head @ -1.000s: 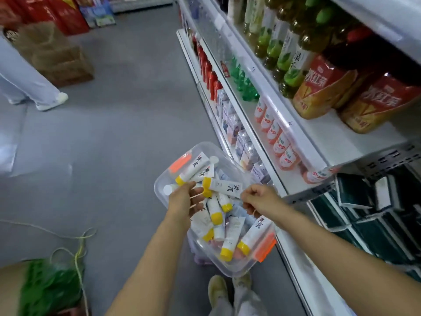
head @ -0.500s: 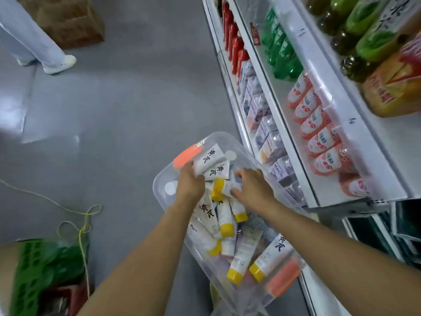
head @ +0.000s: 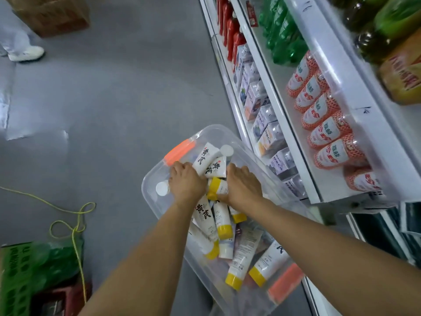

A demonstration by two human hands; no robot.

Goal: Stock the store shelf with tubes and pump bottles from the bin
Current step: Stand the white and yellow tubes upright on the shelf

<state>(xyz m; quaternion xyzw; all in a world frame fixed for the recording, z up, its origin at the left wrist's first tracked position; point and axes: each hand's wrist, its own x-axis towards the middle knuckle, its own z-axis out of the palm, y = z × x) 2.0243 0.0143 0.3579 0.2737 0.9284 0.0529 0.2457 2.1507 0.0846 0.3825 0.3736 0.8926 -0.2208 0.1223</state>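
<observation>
Running up the right side, the white store shelf [head: 293, 124] carries rows of boxed cartons [head: 262, 115], red bottles [head: 230, 35], green bottles [head: 282, 39] and netted white-and-red bottles [head: 319, 115]; its top and right end are cut off by the frame. Grey floor [head: 114, 87] fills the left half. On it lie a cardboard box [head: 52, 14] at the top edge, a green crate [head: 25, 277] at the lower left with a yellow cord [head: 75, 224] looped beside it, and another person's white shoe [head: 26, 53], seen only from the shin down.

Just beside the shelf's lower tiers sits the clear plastic bin [head: 155, 201], with orange latches at its 2 ends. It holds a loose heap of white tubes [head: 206, 160] with yellow caps; 2 round white caps show among them, and whether these belong to pump bottles cannot be told.

Both forearms reach down into the bin. The left hand [head: 186, 185] and the right hand [head: 242, 188] rest knuckles-up on the heap, with a yellow-capped tube [head: 217, 187] between them. Their fingers curl down among the tubes and are hidden, so whether either hand grips anything cannot be told.
</observation>
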